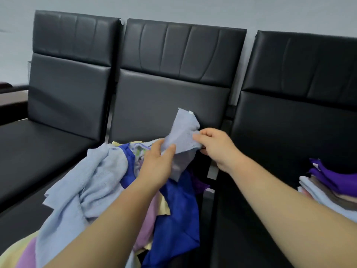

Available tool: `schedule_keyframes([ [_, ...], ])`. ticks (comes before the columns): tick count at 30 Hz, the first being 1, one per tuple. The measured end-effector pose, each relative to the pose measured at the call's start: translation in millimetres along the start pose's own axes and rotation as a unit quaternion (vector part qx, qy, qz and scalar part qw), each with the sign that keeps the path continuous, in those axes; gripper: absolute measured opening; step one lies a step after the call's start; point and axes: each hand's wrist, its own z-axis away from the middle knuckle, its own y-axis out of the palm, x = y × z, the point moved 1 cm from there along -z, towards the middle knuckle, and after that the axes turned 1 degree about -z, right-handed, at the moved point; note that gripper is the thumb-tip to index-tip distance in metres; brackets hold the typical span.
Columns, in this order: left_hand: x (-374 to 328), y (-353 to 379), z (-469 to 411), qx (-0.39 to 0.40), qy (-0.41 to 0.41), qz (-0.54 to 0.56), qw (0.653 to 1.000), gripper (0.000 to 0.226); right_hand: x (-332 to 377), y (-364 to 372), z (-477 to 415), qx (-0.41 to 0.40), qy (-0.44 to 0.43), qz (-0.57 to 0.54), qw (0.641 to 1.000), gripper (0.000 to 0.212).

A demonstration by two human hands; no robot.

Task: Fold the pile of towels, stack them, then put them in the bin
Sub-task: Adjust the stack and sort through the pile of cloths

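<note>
Towel (183, 132) hangs just above the pile (96, 180), my left hand (154, 167) and right hand (218, 149) each pinching it near the top, I judge to spread it flat for folding, while the stack (328, 188) sits right of the pile.

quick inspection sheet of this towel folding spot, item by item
surface: row of black padded chairs; the towels lie on their seats
job's things: small pale blue towel lifted above the middle seat; unfolded pile of blue, lilac and yellow towels on the middle seat; folded stack on the right seat; bin not in view
clutter: nothing seen
grippers: left hand and right hand each pinch the small pale blue towel
cables: nothing seen
surroundings: pale wall behind the chairs; dark furniture at the left edge, too cut off to identify
</note>
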Motion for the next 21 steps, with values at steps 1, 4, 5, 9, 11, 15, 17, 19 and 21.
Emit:
schedule_keyframes([
  [1, -4.1, 3.6, 3.8, 0.015, 0.016, -0.003, 1.000, 0.068, 12.7, -8.8, 11.4, 0.022, -0.004, -0.027, 0.999, 0.018],
  [4, -23.3, 28.2, 23.0, 0.077, 0.078, -0.031, 0.993, 0.068, 44.7, -45.9, 56.6, 0.033, -0.005, -0.084, 0.996, 0.017],
  [5, -30.2, 33.3, 29.2, 0.100, 0.104, -0.042, 0.989, 0.059, 49.8, -53.3, 67.7, 0.031, -0.004, -0.098, 0.995, 0.017],
  [9, -73.9, 62.6, 84.1, 0.137, 0.197, -0.057, 0.969, 0.003, 52.9, -102.9, 121.5, -0.010, 0.008, -0.089, 0.996, 0.018],
  [11, -82.6, 76.4, 108.2, 0.153, 0.207, -0.078, 0.963, 0.008, 45.1, -121.9, 146.4, -0.031, 0.017, -0.071, 0.997, 0.018],
  [15, -88.4, 104.1, 145.8, 0.233, 0.170, -0.062, 0.955, 0.018, 20.1, -158.6, 194.5, -0.060, 0.046, -0.054, 0.996, 0.023],
  [17, -88.7, 115.7, 157.6, 0.264, 0.125, -0.018, 0.956, 0.017, 9.5, -172.4, 218.0, -0.033, 0.098, -0.114, 0.988, 0.031],
  [19, -87.5, 129.5, 169.2, 0.268, 0.071, 0.036, 0.960, 0.010, -5.2, -186.8, 242.2, 0.000, 0.137, -0.149, 0.979, 0.038],
  [21, -83.2, 141.3, 175.6, 0.249, 0.038, 0.055, 0.966, 0.019, -22.3, -196.3, 262.3, 0.022, 0.144, -0.143, 0.979, 0.034],
])
